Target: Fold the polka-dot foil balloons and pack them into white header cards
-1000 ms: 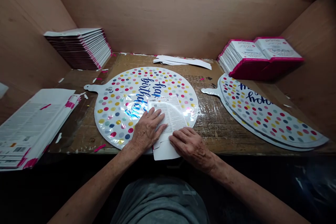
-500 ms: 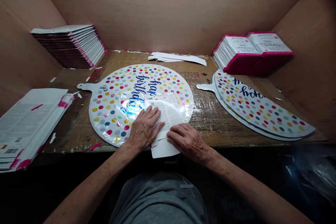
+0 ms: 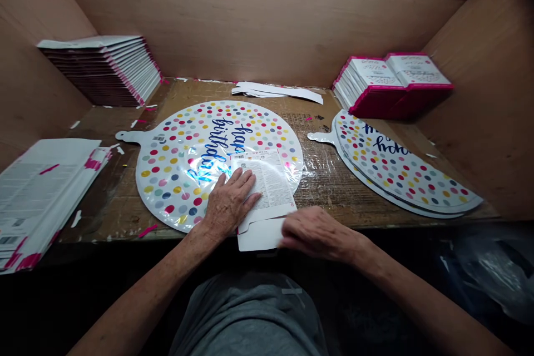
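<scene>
A flat white foil balloon (image 3: 175, 178) with coloured dots and blue "happy birthday" lettering lies on the cardboard-covered table in front of me. On its near right part rests a printed white envelope-like packet (image 3: 271, 189), its plain flap (image 3: 256, 235) stretching toward me past the table edge. My left hand (image 3: 231, 200) lies flat on the packet's left side, fingers spread. At the flap's right edge is my right hand (image 3: 312, 231), its fingers curled and blurred by motion; whether it grips the flap I cannot make out.
More dotted balloons (image 3: 400, 172) lie stacked at the right. Behind them stand pink-edged packets (image 3: 400, 80). Another packet stack (image 3: 112, 72) stands back left, with printed packets (image 3: 45, 189) at front left. White paper strips (image 3: 275, 92) lie near the back wall.
My right hand has shifted right along the flap, uncovering more of the packet's lower right corner. My left hand stays pressed on the packet. The camera view has shifted slightly.
</scene>
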